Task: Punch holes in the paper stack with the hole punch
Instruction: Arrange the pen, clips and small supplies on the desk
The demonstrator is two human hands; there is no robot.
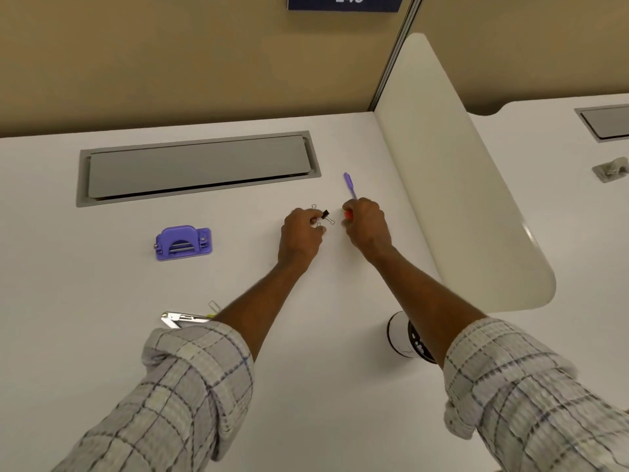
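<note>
A purple hole punch (183, 242) stands on the white desk (102, 335), left of centre, well apart from both hands. No paper stack is in view. My left hand (301, 235) rests on the desk with its fingertips at a small black binder clip (326, 215) and loose paper clips; whether it grips them I cannot tell. My right hand (366, 223) is closed around a purple pen (349, 185) that sticks out away from me, with something red-orange (348, 214) showing at the fingers.
A grey cable hatch (197, 166) is set into the desk at the back. A metal stapler-like tool (183, 318) and a paper clip (214, 305) lie near my left elbow. A white and black cylinder (403, 335) stands by my right forearm. A cream divider (452, 185) bounds the right side.
</note>
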